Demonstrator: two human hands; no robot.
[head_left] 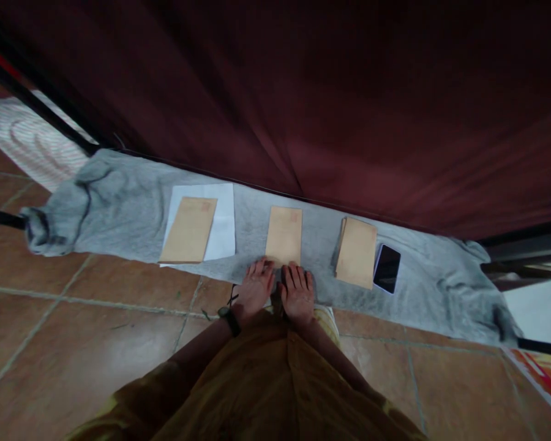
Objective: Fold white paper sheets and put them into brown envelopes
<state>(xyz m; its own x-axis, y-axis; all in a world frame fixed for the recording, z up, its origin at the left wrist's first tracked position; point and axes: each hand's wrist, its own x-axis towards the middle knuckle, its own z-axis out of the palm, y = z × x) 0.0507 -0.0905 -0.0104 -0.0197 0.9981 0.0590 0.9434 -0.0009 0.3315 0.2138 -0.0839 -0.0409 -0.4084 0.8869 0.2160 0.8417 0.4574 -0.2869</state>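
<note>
In the head view, a smooth tan envelope (284, 229) is seen in the middle of a long, wrinkly gray cloth-covered surface (138, 199). Its near end is hidden by the left hand (253, 286) and the right hand (298, 297), both laid palm down there. The fingers are stretched out and a little spread. A red mark on its far corner is too small to be read. The dark gap between the hands is hard to make out. A round watch (229, 320) is worn on the left wrist.

To the left, a tan paper envelope (190, 229) is set on white paper (223, 220), which is partly covered. To the right, an uneven envelope stack (357, 254) is placed beside a flat, shiny phone (387, 268). The dark red curtain (371, 165) is cut off by the top edge.
</note>
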